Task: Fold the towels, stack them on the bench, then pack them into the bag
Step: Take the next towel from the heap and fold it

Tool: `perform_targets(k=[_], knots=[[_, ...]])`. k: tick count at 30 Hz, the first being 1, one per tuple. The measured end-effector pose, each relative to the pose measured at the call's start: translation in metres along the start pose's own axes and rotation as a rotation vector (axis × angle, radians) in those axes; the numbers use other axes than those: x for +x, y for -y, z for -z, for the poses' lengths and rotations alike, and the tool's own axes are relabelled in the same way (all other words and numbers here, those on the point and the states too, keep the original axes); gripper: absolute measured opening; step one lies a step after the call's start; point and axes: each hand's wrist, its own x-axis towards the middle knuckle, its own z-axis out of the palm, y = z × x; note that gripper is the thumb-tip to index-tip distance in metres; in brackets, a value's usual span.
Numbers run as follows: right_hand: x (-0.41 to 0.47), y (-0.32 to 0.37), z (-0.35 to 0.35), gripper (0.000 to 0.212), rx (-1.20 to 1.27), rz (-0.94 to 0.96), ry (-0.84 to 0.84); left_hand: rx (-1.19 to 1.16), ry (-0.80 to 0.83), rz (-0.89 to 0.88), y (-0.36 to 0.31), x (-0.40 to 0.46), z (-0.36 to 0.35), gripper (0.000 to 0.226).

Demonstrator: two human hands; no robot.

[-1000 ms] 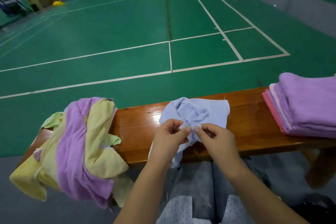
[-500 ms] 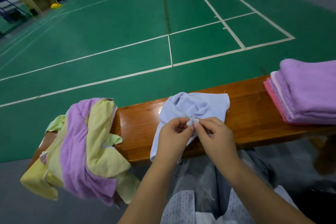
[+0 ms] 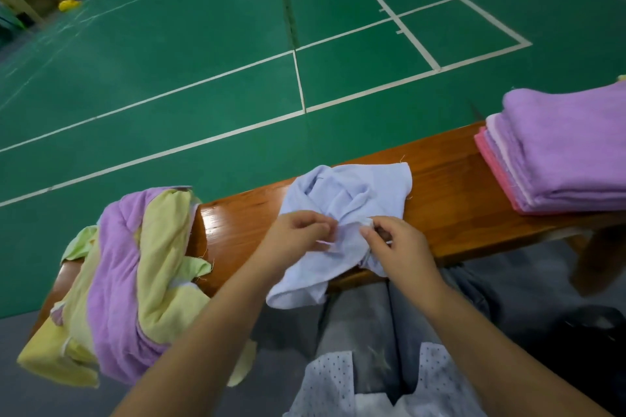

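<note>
Pale blue towel [image 3: 349, 200] lies crumpled on the wooden bench [image 3: 447, 179], middle of the seat, near edge drooping off the front toward the person's lap. Left hand [image 3: 294, 235] and right hand [image 3: 396, 247] are close together, each with fingertips pinching a bit of the towel's bunched near edge; a small gap of cloth between them. Folded stack [image 3: 569, 152] of purple and pink towels sits on the bench to the right, well apart from the blue one. Heap of unfolded yellow and purple towels [image 3: 135, 281] hangs over the bench's left end. No bag clearly in view. Handling judgement: towel looks thin, light, fully limp, won't hold shape, not slippery, not fragile. Best hold is a pinch at two corners of one edge, then draw hands apart to spread it flat before folding. Frayed threads at the hem could snag. Corners currently hidden in the bunch, so finding them likely comes first.
</note>
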Motion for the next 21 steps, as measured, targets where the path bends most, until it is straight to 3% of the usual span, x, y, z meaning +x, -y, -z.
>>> perform_targets(k=[3,5,7,11,14,17,21], knots=[[0.001,-0.012,0.002,0.020,0.017,-0.045,0.005,0.077,-0.299,-0.025,-0.005,0.057,0.031,0.016],[0.002,-0.015,0.004,0.018,0.049,-0.069,0.015,0.231,-0.399,-0.016,-0.005,0.095,0.040,0.018],[0.004,-0.016,0.005,0.018,0.073,-0.071,0.014,0.462,-0.330,0.047,-0.001,0.122,0.038,0.028],[0.007,-0.018,0.010,0.016,0.071,-0.106,0.010,0.663,-0.206,0.133,0.010,0.142,0.026,0.018],[0.008,-0.019,0.014,0.014,0.068,-0.111,-0.008,0.507,-0.349,0.085,0.013,0.142,0.035,0.022],[0.011,-0.017,0.019,0.016,0.068,-0.125,-0.049,0.240,-0.543,-0.055,-0.002,0.122,0.053,0.009],[0.013,-0.005,0.020,0.017,0.070,-0.055,-0.089,0.297,-0.631,-0.266,-0.009,0.062,0.064,0.008]])
